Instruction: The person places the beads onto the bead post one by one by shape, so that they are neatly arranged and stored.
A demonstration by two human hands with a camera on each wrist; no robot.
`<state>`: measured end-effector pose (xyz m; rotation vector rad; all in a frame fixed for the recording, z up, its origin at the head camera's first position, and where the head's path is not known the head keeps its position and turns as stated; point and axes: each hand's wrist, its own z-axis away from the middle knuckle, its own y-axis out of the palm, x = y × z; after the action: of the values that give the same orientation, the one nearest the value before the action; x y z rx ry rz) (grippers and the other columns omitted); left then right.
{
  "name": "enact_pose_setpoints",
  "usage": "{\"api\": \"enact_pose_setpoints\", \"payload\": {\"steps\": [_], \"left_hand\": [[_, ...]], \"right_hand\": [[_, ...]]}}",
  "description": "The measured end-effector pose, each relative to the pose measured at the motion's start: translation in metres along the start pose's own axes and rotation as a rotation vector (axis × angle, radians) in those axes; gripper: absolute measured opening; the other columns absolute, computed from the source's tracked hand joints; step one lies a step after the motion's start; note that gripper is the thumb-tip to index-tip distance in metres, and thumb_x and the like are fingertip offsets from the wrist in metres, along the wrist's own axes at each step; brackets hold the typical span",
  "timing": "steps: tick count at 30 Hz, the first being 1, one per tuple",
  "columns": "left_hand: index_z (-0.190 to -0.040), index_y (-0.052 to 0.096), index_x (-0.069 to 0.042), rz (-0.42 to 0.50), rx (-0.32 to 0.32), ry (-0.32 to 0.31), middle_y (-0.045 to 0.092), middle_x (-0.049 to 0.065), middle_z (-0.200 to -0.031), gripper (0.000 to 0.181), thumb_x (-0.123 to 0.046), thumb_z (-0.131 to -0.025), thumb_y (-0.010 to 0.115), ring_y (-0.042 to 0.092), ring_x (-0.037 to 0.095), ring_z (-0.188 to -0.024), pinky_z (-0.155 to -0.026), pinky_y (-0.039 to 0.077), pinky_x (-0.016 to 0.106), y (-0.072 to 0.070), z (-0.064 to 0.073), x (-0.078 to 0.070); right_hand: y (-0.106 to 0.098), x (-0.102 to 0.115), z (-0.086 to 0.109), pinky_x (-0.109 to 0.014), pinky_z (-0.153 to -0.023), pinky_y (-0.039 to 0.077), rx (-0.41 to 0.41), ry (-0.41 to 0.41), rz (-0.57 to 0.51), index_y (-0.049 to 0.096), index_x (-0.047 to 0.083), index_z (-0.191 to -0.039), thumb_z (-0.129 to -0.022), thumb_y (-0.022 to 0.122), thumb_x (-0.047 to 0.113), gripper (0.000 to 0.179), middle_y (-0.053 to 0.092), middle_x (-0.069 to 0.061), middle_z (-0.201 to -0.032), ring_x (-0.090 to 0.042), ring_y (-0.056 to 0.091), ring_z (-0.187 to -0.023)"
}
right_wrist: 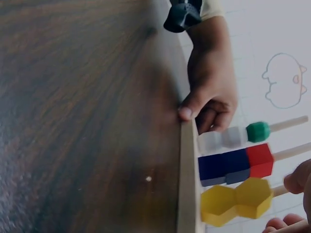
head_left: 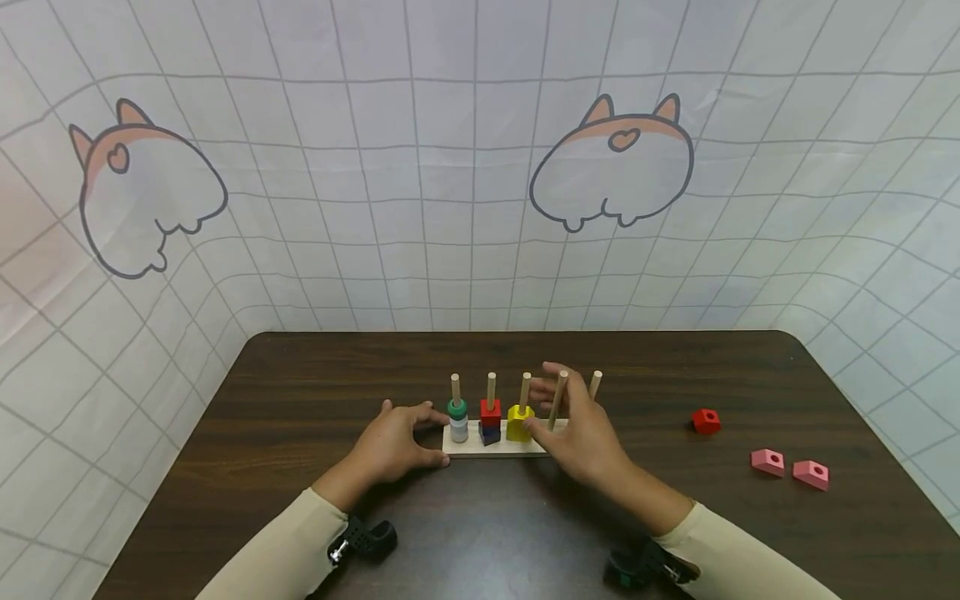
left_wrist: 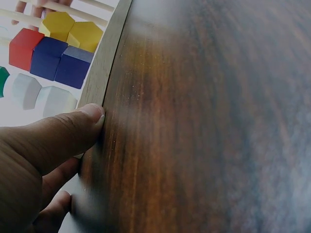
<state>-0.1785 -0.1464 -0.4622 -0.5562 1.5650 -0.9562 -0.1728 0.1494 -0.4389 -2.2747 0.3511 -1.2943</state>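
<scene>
A pale wooden peg board (head_left: pixel 495 451) with several upright pegs stands on the table. My left hand (head_left: pixel 390 443) grips its left end, thumb on the front edge, other fingers round the end. The first peg bears white beads (head_left: pixel 459 430) under a green bead (head_left: pixel 457 409). On the second, a red block (head_left: pixel 491 412) tops dark blue blocks (left_wrist: pixel 60 60). Two yellow blocks (right_wrist: pixel 235 200) are stacked on the third. Beside them, my right hand (head_left: pixel 585 433) has its fingers spread about the third and fourth pegs, seemingly gripping nothing. It partly hides the board's right end.
To the right on the dark wooden table (head_left: pixel 337 358) lie a loose red block (head_left: pixel 706 421) and two pink blocks, one (head_left: pixel 767 462) left of the other (head_left: pixel 811 474). A white gridded cloth (head_left: pixel 450 250) hangs behind the table.
</scene>
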Motion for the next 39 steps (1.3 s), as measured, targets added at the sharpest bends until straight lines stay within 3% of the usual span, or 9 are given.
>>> {"api": "enact_pose_setpoints", "payload": {"steps": [7, 12, 16, 22, 28, 34, 39], "left_hand": [[-0.122, 0.076, -0.023, -0.006, 0.002, -0.002, 0.058, 0.016, -0.143, 0.051, -0.032, -0.075, 0.093, 0.053, 0.028, -0.136, -0.123, 0.006, 0.060, 0.001, 0.000, 0.000], [-0.123, 0.076, -0.024, -0.007, 0.006, -0.005, 0.058, 0.015, -0.144, 0.051, -0.033, -0.076, 0.093, 0.052, 0.028, -0.137, -0.123, 0.006, 0.059, 0.002, -0.001, 0.001], [-0.123, 0.076, -0.024, -0.006, 0.009, -0.006, 0.057, 0.015, -0.145, 0.051, -0.033, -0.076, 0.092, 0.052, 0.028, -0.137, -0.123, 0.006, 0.059, 0.002, -0.002, 0.000], [-0.124, 0.075, -0.024, -0.007, 0.007, -0.010, 0.058, 0.014, -0.145, 0.051, -0.033, -0.076, 0.092, 0.052, 0.028, -0.137, -0.123, 0.006, 0.059, 0.001, -0.002, 0.000], [-0.124, 0.075, -0.024, -0.009, 0.008, -0.012, 0.057, 0.015, -0.145, 0.051, -0.033, -0.076, 0.092, 0.052, 0.028, -0.137, -0.123, 0.006, 0.059, -0.001, -0.001, -0.001], [-0.123, 0.076, -0.023, -0.007, 0.005, -0.009, 0.058, 0.015, -0.144, 0.051, -0.033, -0.076, 0.093, 0.052, 0.028, -0.137, -0.123, 0.006, 0.060, 0.000, -0.001, -0.001], [-0.123, 0.075, -0.023, -0.007, 0.007, -0.005, 0.058, 0.015, -0.144, 0.052, -0.033, -0.076, 0.093, 0.051, 0.027, -0.138, -0.123, 0.006, 0.060, 0.001, -0.001, 0.000]], "right_hand": [[-0.012, 0.012, 0.005, -0.055, -0.092, 0.056, -0.052, -0.058, 0.077, 0.035, 0.003, -0.148, -0.088, 0.079, 0.001, 0.075, 0.060, -0.014, -0.141, -0.030, 0.067, -0.117], [-0.022, 0.020, 0.009, -0.049, -0.088, 0.058, -0.069, -0.047, 0.115, 0.035, 0.001, -0.149, -0.092, 0.074, 0.003, 0.069, 0.061, -0.016, -0.140, -0.029, 0.069, -0.115], [-0.033, 0.021, 0.012, -0.044, -0.084, 0.060, -0.092, -0.054, 0.117, 0.039, 0.002, -0.147, -0.093, 0.072, 0.003, 0.063, 0.068, -0.016, -0.130, -0.026, 0.073, -0.103], [-0.053, 0.009, 0.013, -0.030, -0.065, 0.060, -0.137, -0.109, 0.129, 0.051, 0.003, -0.137, -0.094, 0.069, 0.001, 0.047, 0.077, -0.004, -0.106, -0.014, 0.074, -0.080], [-0.073, -0.009, 0.013, -0.017, -0.064, 0.053, -0.174, -0.170, 0.138, 0.055, 0.001, -0.132, -0.092, 0.069, -0.002, 0.042, 0.077, 0.002, -0.091, -0.008, 0.069, -0.071], [-0.095, -0.027, 0.015, -0.026, -0.060, 0.049, -0.179, -0.112, 0.219, 0.054, 0.003, -0.135, -0.095, 0.066, 0.002, 0.042, 0.075, 0.003, -0.095, -0.010, 0.067, -0.076], [-0.116, -0.042, 0.017, -0.040, -0.074, 0.052, -0.108, -0.032, 0.273, 0.047, 0.003, -0.143, -0.098, 0.064, 0.006, 0.048, 0.072, -0.003, -0.109, -0.023, 0.068, -0.093]]}}
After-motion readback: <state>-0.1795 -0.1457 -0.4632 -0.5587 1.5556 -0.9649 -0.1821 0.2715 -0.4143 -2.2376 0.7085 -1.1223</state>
